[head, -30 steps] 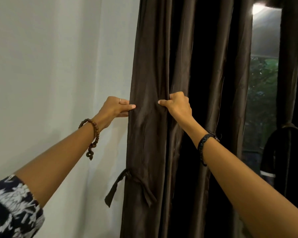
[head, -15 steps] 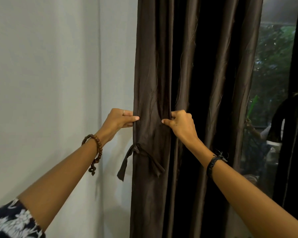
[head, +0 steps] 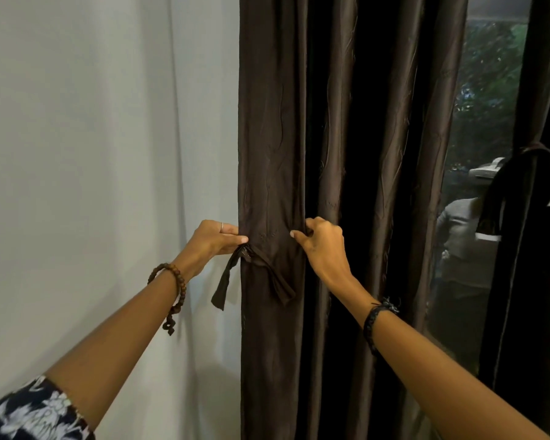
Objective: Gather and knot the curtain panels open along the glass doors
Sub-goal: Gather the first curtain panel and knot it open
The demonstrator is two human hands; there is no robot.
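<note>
tie strap just under both hands, panel edge pinched between them

hanging straight down: a dark brown curtain panel (head: 269, 154), long axis vertical, in deep lengthwise folds beside a pale grey wall (head: 92, 154). satiny, slightly sheened cloth with raised wavy stitching; thin and limp by the look of it, likely to slide and bunch easily.

left hand (head: 215, 238) at the panel's wall-side edge, thumb and forefinger closed in a pinch on that edge, ring on one finger. right hand (head: 323, 241) across the same front fold, fingers curled into the crease behind it, thumb laid on the face of the cloth. between the two, one flat fold of fabric held taut at about the same height.

directly below the left fingertips, touching or nearly so: the tie strap (head: 254, 277), same brown fabric, fixed at the panel's edge, one flat tail dangling off the wall side, the other slanting down and right across the fold. left hand clearly nearer to its root; right hand nearer only to the slanting tail's end.

judgement: gathering barely begun here, folds further right not yet drawn in. next move probably a sweep of the right hand toward the glass to bunch those pleats leftward, then a short drop for the strap tails.

far right, beside the glass door (head: 483, 122), a second curtain (head: 534, 185) already cinched in a knot at a similar height. beaded bracelet (head: 172, 290) on the left wrist, dark woven band (head: 377, 319) on the right.
</note>
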